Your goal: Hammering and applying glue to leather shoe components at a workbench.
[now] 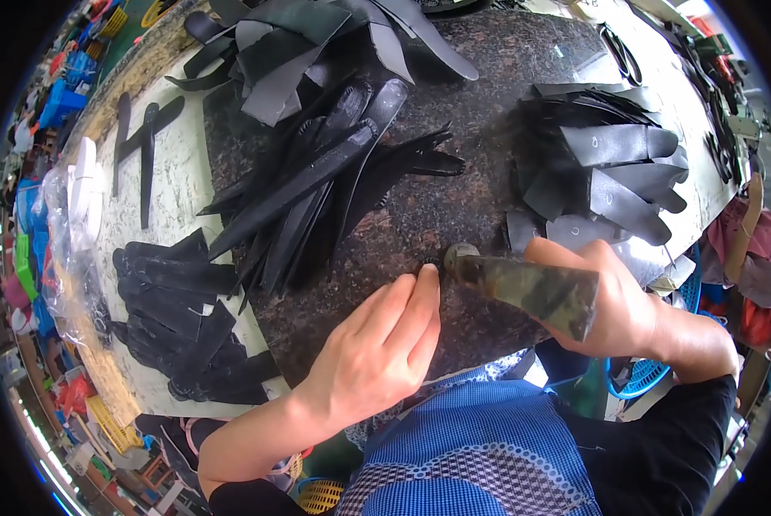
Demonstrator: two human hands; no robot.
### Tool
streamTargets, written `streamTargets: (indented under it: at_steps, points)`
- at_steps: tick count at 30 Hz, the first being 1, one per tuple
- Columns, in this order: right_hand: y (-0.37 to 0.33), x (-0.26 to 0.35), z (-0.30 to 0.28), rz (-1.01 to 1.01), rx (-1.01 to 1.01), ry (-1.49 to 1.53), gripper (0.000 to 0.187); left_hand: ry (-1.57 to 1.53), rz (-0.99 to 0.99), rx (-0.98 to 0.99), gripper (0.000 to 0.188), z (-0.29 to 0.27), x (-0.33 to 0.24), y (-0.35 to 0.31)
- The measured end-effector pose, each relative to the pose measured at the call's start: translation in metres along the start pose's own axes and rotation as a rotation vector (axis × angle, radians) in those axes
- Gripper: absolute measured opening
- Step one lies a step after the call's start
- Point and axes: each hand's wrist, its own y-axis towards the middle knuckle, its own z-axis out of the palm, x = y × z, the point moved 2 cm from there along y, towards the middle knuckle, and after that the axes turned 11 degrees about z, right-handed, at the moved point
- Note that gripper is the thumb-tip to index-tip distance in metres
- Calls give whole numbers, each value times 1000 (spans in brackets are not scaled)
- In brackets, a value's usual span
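Observation:
My right hand (613, 297) is closed around a hammer (523, 288) with a worn, mottled metal head. Its small round end (461, 252) is just above or on the dark speckled stone slab (489, 69). Beside that end, my left hand (381, 340) has its fingers pressed together, tips down at the slab. Something small and dark shows at the fingertips, too small to make out. Ahead of my left hand lies a pile of long black strap pieces (317, 181). Right of it sits a stack of black leather-like pieces (609, 163).
More black pieces (291, 52) are heaped at the far side, and dark strips (179, 314) lie left. Two crossed strips (149, 146) rest on the pale tabletop (179, 193), near clear plastic wrap (67, 275). A blue basket (644, 378) stands below the right edge.

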Motion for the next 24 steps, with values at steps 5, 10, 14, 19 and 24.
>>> streamTargets:
  at_steps: [5,10,14,19,24]
  points:
    - [0,6,4,6,34,2,23,4,40,-10,22,1,3,1]
    - [-6,10,9,52,-10,55,19,-1,35,7,24,-2,2,1]
    - [-7,23,16,-336,-137,-526,18,-249,-168,-50,31,-7,-2,0]
    - [6,29,4,-265,-64,-378,21,-103,-94,48,40,-10,-3,-8]
    - [15,12,1,-180,-233,90,14,-121,-145,113,58,-16,-13,-6]
